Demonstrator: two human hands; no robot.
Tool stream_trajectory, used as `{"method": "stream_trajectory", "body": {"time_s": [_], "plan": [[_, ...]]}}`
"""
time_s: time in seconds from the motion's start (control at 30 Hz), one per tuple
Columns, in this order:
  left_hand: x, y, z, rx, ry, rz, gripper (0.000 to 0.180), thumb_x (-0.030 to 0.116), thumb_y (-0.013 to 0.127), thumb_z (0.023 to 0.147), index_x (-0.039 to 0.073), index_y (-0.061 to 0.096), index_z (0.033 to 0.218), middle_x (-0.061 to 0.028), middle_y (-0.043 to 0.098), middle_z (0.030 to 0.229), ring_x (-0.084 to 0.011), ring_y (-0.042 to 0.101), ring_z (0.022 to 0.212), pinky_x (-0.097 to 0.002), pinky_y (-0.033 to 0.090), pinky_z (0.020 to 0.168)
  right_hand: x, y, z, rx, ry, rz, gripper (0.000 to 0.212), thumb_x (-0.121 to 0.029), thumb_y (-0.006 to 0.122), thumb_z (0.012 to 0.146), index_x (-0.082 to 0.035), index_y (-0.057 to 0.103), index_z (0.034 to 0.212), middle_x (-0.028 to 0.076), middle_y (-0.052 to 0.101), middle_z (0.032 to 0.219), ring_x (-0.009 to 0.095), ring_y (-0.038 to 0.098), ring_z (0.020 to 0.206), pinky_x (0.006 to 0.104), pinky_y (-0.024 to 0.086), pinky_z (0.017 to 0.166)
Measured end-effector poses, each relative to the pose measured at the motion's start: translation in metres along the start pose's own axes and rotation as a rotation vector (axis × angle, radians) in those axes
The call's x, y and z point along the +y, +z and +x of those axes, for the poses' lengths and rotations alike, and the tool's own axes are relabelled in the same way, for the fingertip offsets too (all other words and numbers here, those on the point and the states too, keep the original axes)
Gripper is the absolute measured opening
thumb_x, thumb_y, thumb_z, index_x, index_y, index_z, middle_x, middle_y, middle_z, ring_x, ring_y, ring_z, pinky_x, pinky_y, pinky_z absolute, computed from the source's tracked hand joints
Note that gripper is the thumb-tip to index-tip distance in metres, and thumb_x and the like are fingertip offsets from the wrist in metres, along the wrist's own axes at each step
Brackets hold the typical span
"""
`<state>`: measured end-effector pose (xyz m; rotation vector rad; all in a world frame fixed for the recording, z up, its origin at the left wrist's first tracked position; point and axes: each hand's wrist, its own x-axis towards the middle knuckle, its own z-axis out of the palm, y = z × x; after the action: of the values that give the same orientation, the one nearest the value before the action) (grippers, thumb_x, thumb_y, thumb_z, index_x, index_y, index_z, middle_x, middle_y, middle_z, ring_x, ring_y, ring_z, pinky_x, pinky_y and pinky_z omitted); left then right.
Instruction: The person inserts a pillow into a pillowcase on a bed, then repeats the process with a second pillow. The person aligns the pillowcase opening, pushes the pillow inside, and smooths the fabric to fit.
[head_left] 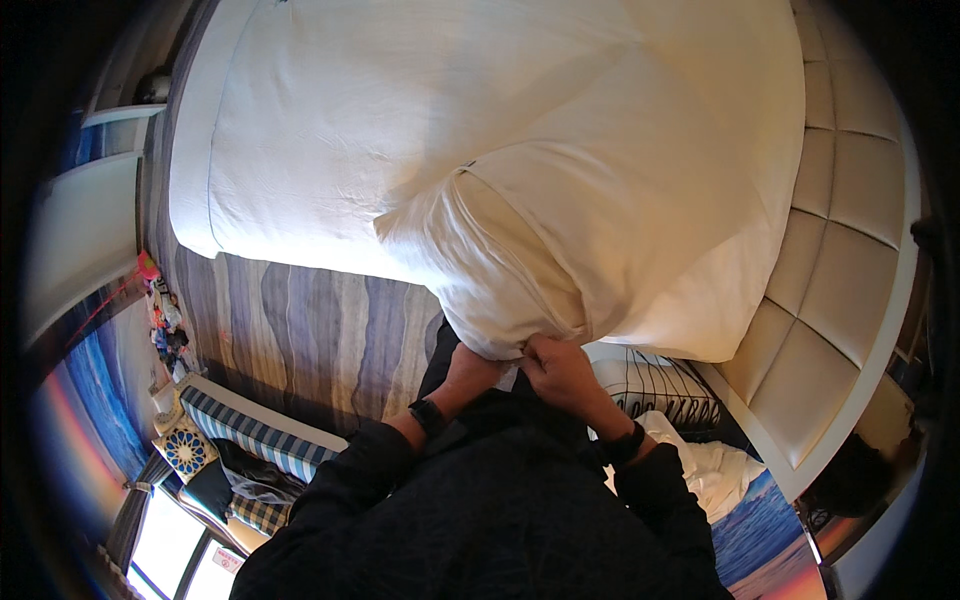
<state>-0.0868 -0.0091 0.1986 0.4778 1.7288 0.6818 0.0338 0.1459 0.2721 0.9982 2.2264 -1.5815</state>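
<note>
A large white duvet cover lies spread over the bed in front of me. Its near edge is gathered up towards my body in loose folds, and a cream inner layer shows between the outer ones. My left hand is closed on the bunched edge, fingers partly hidden under the fabric. Close beside it, my right hand pinches the same edge between thumb and fingers. The two hands almost meet at the hem. Dark bands circle both wrists.
A padded beige headboard with a white frame stands at the right. A white pillow with black lettering and crumpled white cloth lie below it. Wavy-striped flooring runs left of me, towards a striped sofa with cushions.
</note>
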Motion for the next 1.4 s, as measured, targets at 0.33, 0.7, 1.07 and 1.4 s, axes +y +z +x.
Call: {"method": "stream_trajectory", "body": {"time_s": [0.33, 0.7, 1.07, 1.4], "plan": [[-0.028, -0.03, -0.005, -0.329, -0.307, -0.277, 0.065, 0.024, 0.082, 0.085, 0.0, 0.055, 0.139, -0.0122, 0.065, 0.131, -0.0228, 0.062, 0.117, -0.0366, 0.051, 0.097, 0.013, 0.003, -0.011, 0.068, 0.096, 0.232, 0.016, -0.011, 0.066, 0.093, 0.0, 0.066, 0.104, 0.019, 0.068, 0.086, 0.031, 0.068, 0.076, 0.0383, 0.052, 0.067], [-0.009, -0.021, 0.006, -0.179, -0.181, -0.671, 0.068, 0.015, 0.076, 0.09, 0.0, 0.043, 0.148, -0.0117, 0.057, 0.14, -0.0241, 0.056, 0.126, -0.0376, 0.047, 0.105, 0.029, -0.001, -0.001, 0.245, -0.031, -0.139, 0.024, -0.021, 0.069, 0.091, -0.001, 0.062, 0.101, 0.022, 0.064, 0.099, 0.041, 0.062, 0.086, 0.0467, 0.051, 0.076], [-0.014, -0.013, 0.024, 0.038, -0.103, -0.532, 0.075, 0.015, 0.081, 0.084, 0.0, 0.039, 0.144, -0.0125, 0.06, 0.131, -0.023, 0.061, 0.115, -0.0349, 0.052, 0.095, 0.051, -0.032, 0.029, 0.67, 0.168, 0.361, 0.014, -0.012, 0.06, 0.098, 0.001, 0.064, 0.096, 0.011, 0.061, 0.07, 0.014, 0.059, 0.065, 0.0332, 0.046, 0.059], [-0.027, -0.039, 0.013, 0.002, -0.23, -0.787, 0.067, 0.02, 0.073, 0.095, 0.006, 0.036, 0.149, -0.0107, 0.056, 0.14, -0.0242, 0.058, 0.121, -0.0373, 0.054, 0.09, 0.047, -0.051, 0.031, 0.648, 0.166, 0.14, 0.021, -0.02, 0.065, 0.096, 0.0, 0.062, 0.09, 0.02, 0.064, 0.076, 0.041, 0.063, 0.07, 0.0469, 0.05, 0.063]]}}
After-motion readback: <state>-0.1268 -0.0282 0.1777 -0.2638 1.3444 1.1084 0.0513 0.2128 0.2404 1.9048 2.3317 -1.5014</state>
